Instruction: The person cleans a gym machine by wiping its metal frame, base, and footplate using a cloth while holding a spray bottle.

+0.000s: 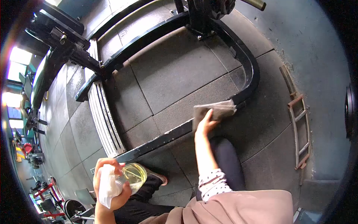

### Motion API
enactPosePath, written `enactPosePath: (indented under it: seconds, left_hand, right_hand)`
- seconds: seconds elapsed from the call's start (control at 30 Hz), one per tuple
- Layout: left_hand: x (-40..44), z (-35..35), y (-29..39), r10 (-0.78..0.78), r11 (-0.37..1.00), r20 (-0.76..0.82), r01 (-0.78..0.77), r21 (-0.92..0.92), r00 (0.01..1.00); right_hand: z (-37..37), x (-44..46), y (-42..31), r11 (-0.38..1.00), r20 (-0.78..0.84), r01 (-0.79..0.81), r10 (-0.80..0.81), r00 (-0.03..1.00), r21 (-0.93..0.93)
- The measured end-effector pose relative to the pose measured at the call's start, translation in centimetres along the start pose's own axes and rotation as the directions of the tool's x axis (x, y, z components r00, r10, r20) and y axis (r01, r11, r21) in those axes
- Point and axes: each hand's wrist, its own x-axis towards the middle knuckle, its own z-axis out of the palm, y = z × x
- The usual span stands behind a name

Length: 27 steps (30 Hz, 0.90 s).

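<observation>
In the head view, my left hand (116, 186) is wrapped round a spray bottle (135, 175) with a white trigger head and a clear body holding yellowish liquid. My right hand (207, 123) presses a folded grey-brown cloth (218, 110) against the black metal frame (179, 131) of a gym machine, close to its rounded corner. The cloth drapes over the bar and hides part of it. My right fingers lie closed over the cloth, with the thumb on top.
Dark rubber tiles (175, 74) cover the floor inside and around the frame. A pale ridged strip (106, 119) crosses at the left. A rusty metal bracket (300, 130) lies by the wall at right. Weight equipment (41, 190) stands at far left.
</observation>
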Motion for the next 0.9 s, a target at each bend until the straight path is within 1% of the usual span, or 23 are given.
enactPosePath:
  seconds: [0.03, 0.07, 0.1, 0.13, 0.17, 0.2, 0.23, 0.27, 0.3, 0.33, 0.37, 0.4, 0.43, 0.5, 0.57, 0.6, 0.7, 0.73, 0.77, 0.83, 0.87, 0.9]
  left_hand:
    - [0.0, -0.1, 0.1, -0.023, 0.999, 0.012, 0.023, 0.022, 1.000]
    - [-0.2, 0.1, 0.1, -0.047, 0.998, -0.041, 0.049, 0.031, 0.998]
    - [-0.5, 0.0, -0.1, -0.051, 0.998, -0.031, 0.052, 0.035, 0.998]
    - [-0.7, -0.3, -0.3, -0.054, 0.998, -0.022, 0.054, 0.040, 0.998]
    - [-0.8, -0.5, -0.5, -0.056, 0.997, -0.016, 0.056, 0.047, 0.998]
    - [-0.8, -0.5, -0.5, -0.062, 0.998, -0.019, 0.062, 0.006, 0.998]
    - [-0.8, -0.4, -0.7, -0.045, 0.999, -0.028, 0.046, 0.011, 0.999]
    - [-0.9, -0.4, -0.8, -0.029, 0.999, -0.035, 0.029, 0.019, 0.999]
    - [-0.9, -0.4, -1.0, -0.011, 1.000, -0.042, 0.012, 0.026, 0.999]
    - [-0.8, -0.5, -0.8, -0.021, 0.999, -0.035, 0.022, 0.038, 0.999]
    - [-0.8, -0.6, -0.8, -0.028, 0.999, -0.018, 0.029, 0.029, 0.999]
    - [-0.9, -0.7, -0.9, -0.033, 0.999, 0.001, 0.033, 0.017, 0.999]
    - [-0.9, -0.7, -1.1, -0.036, 0.999, 0.023, 0.036, 0.003, 0.999]
    - [-0.7, -0.7, -1.7, -0.025, 0.999, 0.013, 0.024, 0.020, 1.000]
    - [0.1, -0.6, -1.6, -0.019, 1.000, -0.017, 0.019, 0.021, 1.000]
    - [0.4, -0.7, -1.3, -0.100, 0.994, -0.005, 0.100, -0.033, 0.995]
    - [1.2, -0.9, -2.1, -0.022, 0.998, 0.027, 0.020, 0.059, 0.999]
    - [1.4, -0.9, -2.0, -0.029, 0.999, 0.018, 0.029, 0.047, 0.999]
    - [1.4, -1.0, -2.1, -0.023, 0.999, 0.017, 0.023, 0.045, 1.000]
    - [1.2, -1.3, -2.4, -0.007, 0.999, 0.001, 0.007, 0.039, 1.000]
    - [1.0, -1.4, -2.4, -0.012, 0.999, -0.011, 0.013, 0.033, 1.000]
    - [0.9, -1.6, -2.5, 0.006, 0.999, -0.011, -0.006, 0.041, 1.000]
  right_hand:
    - [0.4, 3.2, -0.2, 0.988, -0.041, 0.157, -0.156, 0.987, 0.007]
    - [0.1, 6.3, -1.3, 0.982, 0.023, 0.187, -0.188, 0.982, 0.007]
    - [0.2, 9.3, -1.8, 0.977, 0.000, 0.186, -0.187, 0.982, -0.103]
    - [0.2, 11.2, -3.6, 0.974, -0.037, 0.176, -0.183, 0.982, -0.140]
    - [0.2, 14.0, -3.9, 0.949, -0.024, 0.240, -0.250, 0.968, -0.202]
    - [0.4, 16.8, -3.5, 0.906, -0.025, 0.308, -0.328, 0.944, -0.289]
    - [0.4, 17.9, -5.1, 0.890, -0.021, 0.291, -0.318, 0.948, -0.350]
    - [0.6, 20.2, -4.7, 0.836, -0.036, 0.354, -0.405, 0.914, -0.420]
    - [0.3, 21.0, -6.8, 0.794, 0.024, 0.349, -0.389, 0.921, -0.498]
    - [0.6, 23.6, -6.7, 0.644, 0.063, 0.425, -0.506, 0.860, -0.636]
    - [0.7, 25.2, -8.6, 0.580, 0.133, 0.376, -0.416, 0.900, -0.722]
    - [1.2, 26.7, -9.9, 0.519, 0.181, 0.410, -0.435, 0.882, -0.750]
    - [1.7, 27.7, -12.1, 0.466, 0.287, 0.424, -0.338, 0.896, -0.776]
    - [3.3, 29.2, -14.4, 0.267, 0.381, 0.441, -0.248, 0.891, -0.857]
    - [4.6, 29.9, -15.6, 0.118, 0.468, 0.515, -0.284, 0.837, -0.849]
    - [5.4, 30.0, -15.9, 0.043, 0.517, 0.551, -0.294, 0.804, -0.833]
    - [6.4, 29.3, -15.6, -0.246, 0.619, 0.572, -0.404, 0.674, -0.783]
    - [6.3, 29.3, -15.9, -0.271, 0.648, 0.589, -0.361, 0.671, -0.761]
    - [5.8, 29.9, -15.8, -0.335, 0.729, 0.650, -0.377, 0.571, -0.682]
    - [5.0, 30.5, -16.7, -0.511, 0.891, 0.731, -0.219, 0.398, -0.452]
    - [4.9, 29.9, -17.3, -0.575, 0.909, 0.726, -0.080, 0.409, -0.377]
    - [4.8, 30.0, -17.5, -0.590, 0.940, 0.753, -0.027, 0.340, -0.289]
